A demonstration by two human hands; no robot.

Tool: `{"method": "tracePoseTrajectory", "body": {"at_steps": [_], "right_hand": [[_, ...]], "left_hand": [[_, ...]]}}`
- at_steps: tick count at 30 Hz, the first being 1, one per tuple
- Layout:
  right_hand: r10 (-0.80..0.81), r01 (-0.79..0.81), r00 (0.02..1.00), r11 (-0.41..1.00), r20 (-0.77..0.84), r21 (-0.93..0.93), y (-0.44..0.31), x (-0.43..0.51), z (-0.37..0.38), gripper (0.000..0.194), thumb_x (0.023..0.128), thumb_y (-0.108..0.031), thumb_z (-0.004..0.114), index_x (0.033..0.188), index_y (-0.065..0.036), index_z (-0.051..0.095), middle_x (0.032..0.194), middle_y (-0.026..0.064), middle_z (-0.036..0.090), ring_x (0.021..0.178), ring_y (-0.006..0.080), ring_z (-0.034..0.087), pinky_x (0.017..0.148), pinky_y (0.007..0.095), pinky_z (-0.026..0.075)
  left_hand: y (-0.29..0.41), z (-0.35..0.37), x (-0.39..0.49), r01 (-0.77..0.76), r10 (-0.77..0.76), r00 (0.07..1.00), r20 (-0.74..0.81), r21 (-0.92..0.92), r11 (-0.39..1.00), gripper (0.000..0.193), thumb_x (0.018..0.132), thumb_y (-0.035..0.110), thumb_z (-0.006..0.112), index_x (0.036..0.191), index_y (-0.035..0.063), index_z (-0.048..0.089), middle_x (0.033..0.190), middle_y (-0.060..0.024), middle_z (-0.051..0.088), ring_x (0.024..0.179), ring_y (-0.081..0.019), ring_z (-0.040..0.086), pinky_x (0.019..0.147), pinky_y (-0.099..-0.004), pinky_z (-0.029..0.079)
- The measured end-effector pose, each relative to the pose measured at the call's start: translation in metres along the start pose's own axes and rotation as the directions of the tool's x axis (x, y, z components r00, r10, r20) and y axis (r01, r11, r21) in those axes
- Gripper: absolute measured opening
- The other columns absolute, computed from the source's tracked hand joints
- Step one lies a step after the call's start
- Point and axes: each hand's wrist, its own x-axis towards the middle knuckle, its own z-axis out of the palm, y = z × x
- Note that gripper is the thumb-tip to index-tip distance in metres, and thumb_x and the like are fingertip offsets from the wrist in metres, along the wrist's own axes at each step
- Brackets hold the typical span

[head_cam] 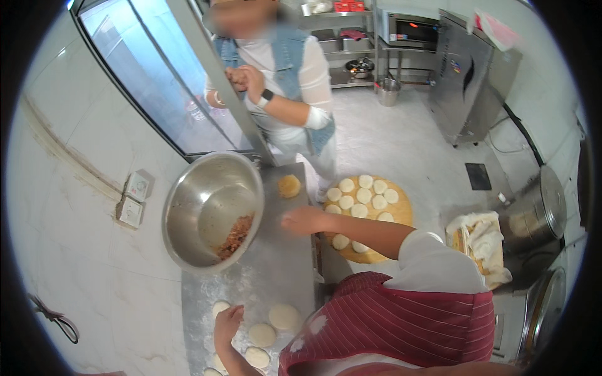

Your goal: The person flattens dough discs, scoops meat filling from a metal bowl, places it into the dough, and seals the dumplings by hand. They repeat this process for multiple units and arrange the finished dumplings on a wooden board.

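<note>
My left hand is over the floured end of the steel worktable, partly in front of a small round dough piece. Whether its fingers grip anything is unclear. Beside it are flattened dough discs, with smaller dough rounds nearby. Above the table's near edge, my right hand is blurred, its fingers looking curled; anything inside is hidden. Just beyond it sits a round golden-brown item. A large steel bowl, tilted, contains some reddish-brown minced filling.
Right of the table, a round wooden board carries several dough rounds, partly behind my right arm. Another person stands beyond the table by a glass door. Behind me are a cloth-covered crate and a tall steel pot.
</note>
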Motion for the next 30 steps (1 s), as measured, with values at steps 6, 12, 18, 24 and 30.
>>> {"method": "tracePoseTrajectory", "body": {"at_steps": [6,12,18,24,30], "right_hand": [[0.32,-0.318,0.939,0.948,-0.123,0.037,0.024,-0.175,-0.01,0.028,0.087,-0.027,0.05,0.098,-0.008,0.067,0.094,0.0149,0.068,0.089,0.0341,0.063,0.078,0.0439,0.049],[0.526,-0.527,0.833,0.849,-0.171,0.046,0.058,-0.327,0.014,0.032,0.085,-0.03,0.053,0.105,-0.008,0.065,0.099,0.0146,0.068,0.094,0.0335,0.063,0.083,0.0421,0.049],[0.709,-0.706,0.694,0.705,-0.126,0.071,0.084,-0.437,0.026,0.043,0.085,-0.034,0.059,0.115,-0.003,0.058,0.111,0.0169,0.064,0.104,0.0331,0.06,0.089,0.0421,0.047],[0.739,-0.718,0.667,0.672,-0.096,0.182,0.13,-0.52,0.043,0.047,0.085,-0.035,0.06,0.119,-0.003,0.056,0.111,0.0195,0.064,0.105,0.0356,0.059,0.09,0.0434,0.046],[0.831,-0.809,0.54,0.557,-0.134,0.188,0.185,-0.645,0.013,0.048,0.085,-0.036,0.062,0.118,-0.002,0.057,0.107,0.0213,0.065,0.103,0.0369,0.06,0.089,0.0435,0.047]], "left_hand": [[-0.072,0.033,-0.039,0.11,-0.113,0.993,-0.024,-0.102,0.989,0.031,0.088,0.027,0.06,0.1,-0.0002,0.069,0.066,-0.0041,0.063,0.056,-0.0099,0.056,0.05,-0.0251,0.044],[0.003,0.094,-0.042,-0.098,0.084,0.992,0.093,0.161,0.982,0.033,0.088,0.03,0.06,0.097,0.0001,0.069,0.067,-0.0071,0.064,0.056,-0.0119,0.058,0.052,-0.0285,0.045],[0.068,0.142,-0.05,-0.145,0.121,0.981,0.152,0.16,0.976,0.033,0.088,0.029,0.059,0.101,-0.0004,0.068,0.066,-0.0058,0.062,0.057,-0.0121,0.056,0.054,-0.028,0.045],[0.085,0.206,-0.045,-0.211,0.113,0.956,0.269,0.371,0.904,0.032,0.086,0.031,0.059,0.091,0.0004,0.069,0.066,-0.0086,0.063,0.06,-0.0173,0.06,0.06,-0.0328,0.047],[0.18,0.323,-0.036,-0.365,0.133,0.883,0.451,0.477,0.799,0.035,0.085,0.034,0.057,0.09,0.002,0.069,0.073,-0.0145,0.066,0.068,-0.028,0.065,0.065,-0.0373,0.048]]}}
